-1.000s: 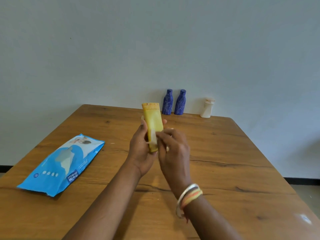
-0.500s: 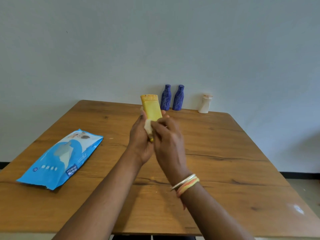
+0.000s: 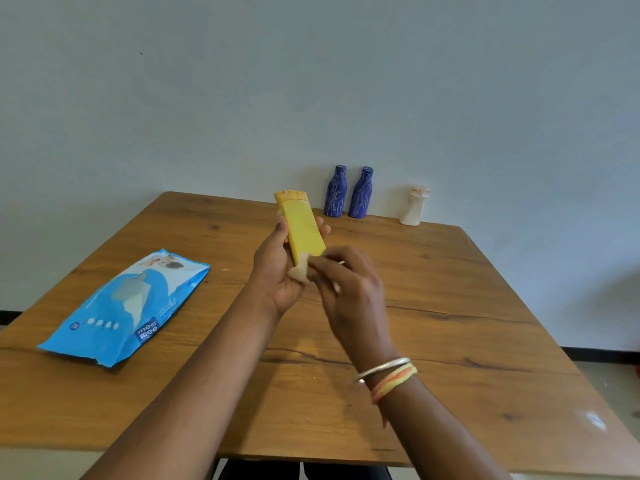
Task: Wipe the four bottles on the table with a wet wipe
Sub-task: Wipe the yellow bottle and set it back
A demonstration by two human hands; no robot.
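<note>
Left hand (image 3: 277,268): raised above the middle of the surface (image 3: 450,306), forearm coming in from the near edge. Its fingers are curled round the yellow bottle (image 3: 304,230) from behind, thumb along the bottle's left side, fingertips showing past its right side. The bottle is held clear of the surface, cap end up and toward the far edge, top leaning slightly left.

Right hand (image 3: 349,289): just right of the left hand, back of the hand toward the camera, wrist bent. Its fingers are bunched and pinch the wet wipe (image 3: 300,271) against the lower end of the yellow bottle. The hand is somewhat blurred. Bangles (image 3: 388,372) sit on the right wrist.

Two blue bottles (image 3: 335,192) (image 3: 361,194) stand upright side by side at the far edge. The white bottle (image 3: 414,207) stands at the same edge, nearer the far right corner, apart from them.

The blue wipes pack (image 3: 131,306) lies flat near the left edge.
</note>
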